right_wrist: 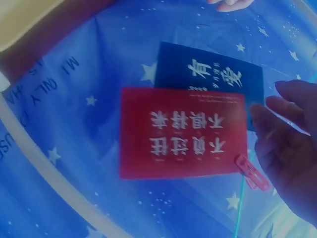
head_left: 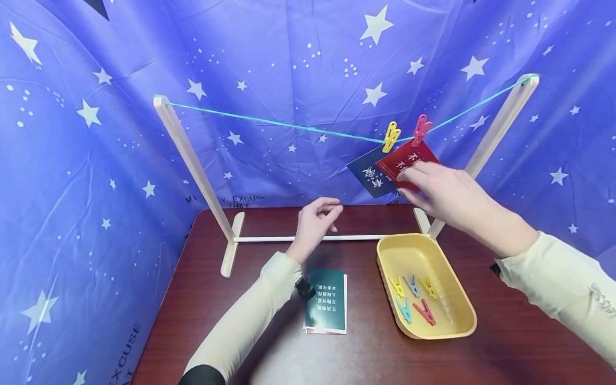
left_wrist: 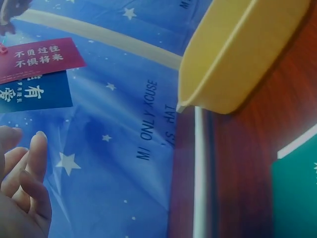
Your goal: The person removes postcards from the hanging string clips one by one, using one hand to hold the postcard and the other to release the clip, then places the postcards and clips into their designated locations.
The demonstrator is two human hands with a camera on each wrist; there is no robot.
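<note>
A red card with white characters hangs from the turquoise string by a red clothespin. Beside and partly behind it is a dark blue card, under a yellow clothespin. My right hand overlaps the red card in the head view. From the right wrist, its loosely bent fingers show beside the cards' clipped ends, with nothing gripped. My left hand hovers below and left of the cards, fingers loosely curled and holding nothing.
The string runs between two wooden posts joined by a white crossbar. A yellow basket at the right holds several clothespins. Below my left hand, a small stack of cards lies on the table, a green one on top.
</note>
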